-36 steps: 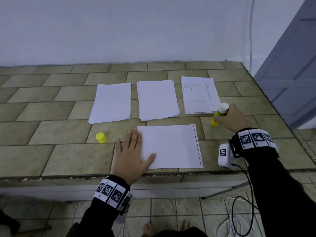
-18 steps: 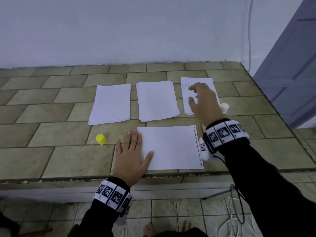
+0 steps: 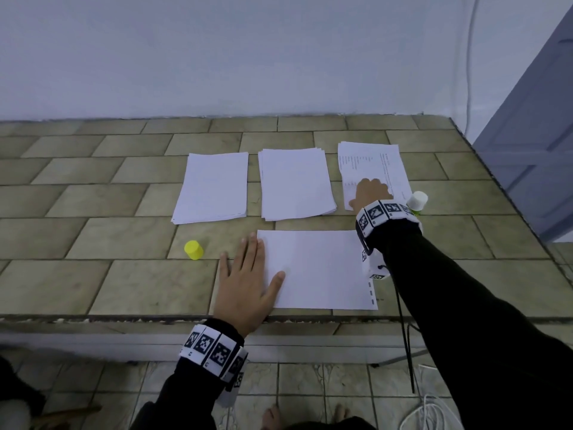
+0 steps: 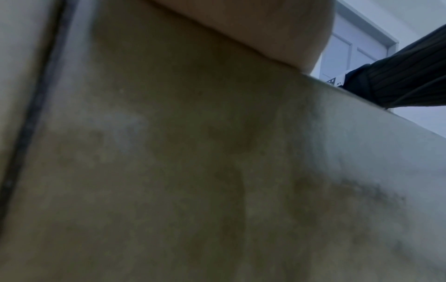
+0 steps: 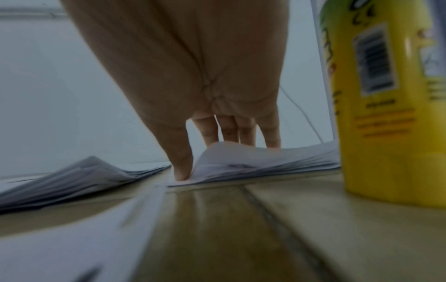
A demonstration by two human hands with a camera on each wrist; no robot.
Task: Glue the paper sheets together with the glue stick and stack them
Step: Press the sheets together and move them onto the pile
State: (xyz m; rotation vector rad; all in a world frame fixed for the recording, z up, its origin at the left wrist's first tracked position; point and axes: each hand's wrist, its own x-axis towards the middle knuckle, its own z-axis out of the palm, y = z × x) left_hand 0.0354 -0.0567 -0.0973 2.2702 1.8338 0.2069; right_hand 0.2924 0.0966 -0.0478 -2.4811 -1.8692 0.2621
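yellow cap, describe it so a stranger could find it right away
On the tiled tabletop, look left of the single sheet under the left hand. The yellow cap stands alone on bare tile there, the only small yellow cylinder, touching nothing.

Papers, glue stick and hands on the tiled counter (image 3: 93, 197)

Three paper stacks lie in a far row: left stack (image 3: 214, 186), middle stack (image 3: 296, 183), right stack (image 3: 372, 166). The right hand (image 3: 370, 193) rests on the right stack's near edge; the glue stick (image 3: 417, 201) stands just right of it. A single sheet (image 3: 319, 268) lies nearer, the left hand (image 3: 245, 280) flat on its left edge. The cap (image 3: 193, 249) sits left of that hand.
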